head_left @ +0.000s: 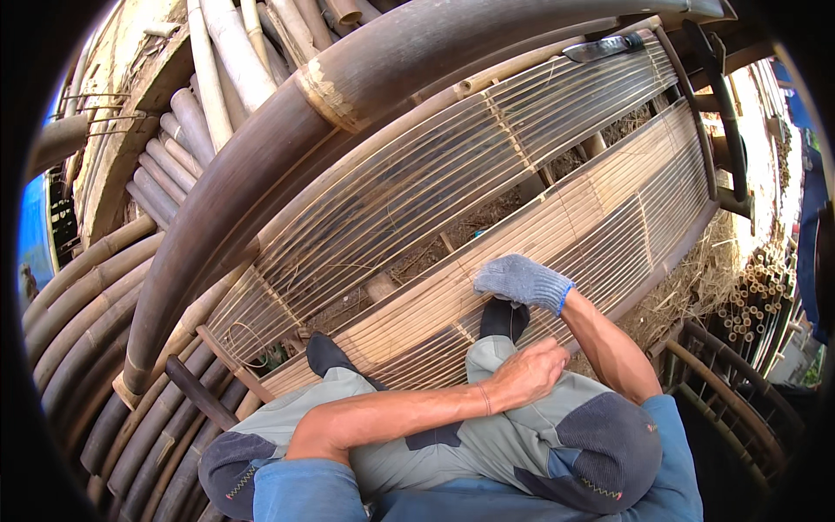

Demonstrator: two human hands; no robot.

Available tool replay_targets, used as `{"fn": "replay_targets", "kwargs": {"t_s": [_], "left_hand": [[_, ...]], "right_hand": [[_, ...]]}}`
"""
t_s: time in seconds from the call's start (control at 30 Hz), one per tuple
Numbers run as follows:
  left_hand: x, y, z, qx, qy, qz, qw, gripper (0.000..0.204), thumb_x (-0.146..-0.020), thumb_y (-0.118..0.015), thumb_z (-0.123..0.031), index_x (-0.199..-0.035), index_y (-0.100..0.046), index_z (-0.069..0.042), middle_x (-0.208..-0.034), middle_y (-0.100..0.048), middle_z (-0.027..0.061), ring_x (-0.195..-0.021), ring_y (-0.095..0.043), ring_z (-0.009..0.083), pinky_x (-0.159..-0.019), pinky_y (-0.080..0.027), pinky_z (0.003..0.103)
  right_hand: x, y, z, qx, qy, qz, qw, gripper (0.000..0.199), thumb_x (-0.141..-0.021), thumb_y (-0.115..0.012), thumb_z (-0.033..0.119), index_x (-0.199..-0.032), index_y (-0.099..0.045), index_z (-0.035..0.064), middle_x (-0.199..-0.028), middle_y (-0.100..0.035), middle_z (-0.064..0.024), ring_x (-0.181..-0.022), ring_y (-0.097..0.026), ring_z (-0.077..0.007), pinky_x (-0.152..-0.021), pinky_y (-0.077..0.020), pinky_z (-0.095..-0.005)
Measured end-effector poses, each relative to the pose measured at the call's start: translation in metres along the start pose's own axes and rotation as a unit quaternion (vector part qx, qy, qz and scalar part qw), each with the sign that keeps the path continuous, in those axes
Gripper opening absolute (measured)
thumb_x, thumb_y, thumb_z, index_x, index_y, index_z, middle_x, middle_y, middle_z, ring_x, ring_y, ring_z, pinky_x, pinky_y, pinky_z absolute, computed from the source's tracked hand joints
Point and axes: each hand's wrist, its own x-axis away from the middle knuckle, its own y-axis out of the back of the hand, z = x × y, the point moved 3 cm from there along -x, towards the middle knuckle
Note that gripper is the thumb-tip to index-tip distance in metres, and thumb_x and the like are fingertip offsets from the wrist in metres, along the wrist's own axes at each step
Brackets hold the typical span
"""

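My left hand [532, 372] is bare, with a thin band at the wrist. Its fingers are curled closed above my right thigh, beside my right forearm; anything inside them is hidden. A grey-blue knitted glove covers my right hand [524, 282], which bends downward with fingers together over the pale bamboo slats [435, 296], next to my dark shoe. What lies under the gloved fingers does not show. The slats form part of a long bamboo frame [457, 329] stretched across in front of me. Thin, spaced strips [383, 209] fill its far part.
A large knife [600, 47] lies at the frame's far right end. A thick curved bamboo pole [235, 157] arches across the upper left. Curved poles [170, 444] are stacked at left, straight bamboo [204, 122] behind. Cut bamboo ends [757, 296] and straw [696, 278] lie at right.
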Motion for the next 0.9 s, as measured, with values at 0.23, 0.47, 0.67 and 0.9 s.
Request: {"fn": "replay_targets", "kwargs": {"t_s": [0.23, 0.47, 0.67, 0.9], "left_hand": [[0.029, 0.123, 0.041, -0.300, -0.032, -0.311, 0.901, 0.029, -0.091, -0.064, -0.018, -0.113, -0.060, 0.001, -0.102, -0.059, 0.0171, -0.099, -0.057, 0.0353, -0.090, -0.045, 0.046], [0.026, 0.162, 0.107, -0.315, 0.193, -0.243, 0.897, 0.036, -0.092, -0.064, -0.031, -0.110, -0.062, 0.000, -0.108, -0.064, 0.0222, -0.107, -0.059, 0.0415, -0.090, -0.046, 0.049], [0.036, 0.164, 0.134, -0.162, 0.347, -0.251, 0.889, 0.059, -0.088, -0.066, -0.049, -0.122, -0.067, 0.000, -0.119, -0.068, 0.0255, -0.115, -0.063, 0.0396, -0.102, -0.039, 0.051], [0.030, 0.153, 0.130, -0.179, 0.355, -0.306, 0.865, 0.054, -0.082, -0.072, -0.048, -0.114, -0.072, -0.004, -0.115, -0.071, 0.0206, -0.112, -0.063, 0.0363, -0.100, -0.034, 0.047]], "right_hand": [[0.081, 0.031, 0.066, -0.208, -0.001, -0.312, 0.927, 0.025, -0.096, -0.059, 0.020, -0.083, -0.073, 0.0028, -0.101, -0.071, -0.0139, -0.090, -0.068, -0.0235, -0.085, -0.0532, -0.0332], [0.026, 0.084, 0.122, -0.327, -0.022, -0.257, 0.909, 0.046, -0.105, -0.042, 0.029, -0.090, -0.072, -0.0021, -0.082, -0.072, -0.0148, -0.049, -0.059, -0.0246, -0.065, -0.0583, -0.0427], [0.018, 0.006, 0.049, 0.326, -0.217, 0.033, 0.920, 0.037, -0.099, -0.046, 0.025, -0.093, -0.071, -0.0017, -0.084, -0.071, -0.0209, -0.086, -0.071, -0.0359, -0.072, -0.0577, -0.0453], [0.006, -0.076, 0.057, 0.215, 0.207, -0.091, 0.950, 0.031, -0.092, -0.055, 0.014, -0.120, -0.066, 0.0061, -0.104, -0.068, -0.0170, -0.096, -0.066, -0.0335, -0.082, -0.0541, -0.0438]]}}
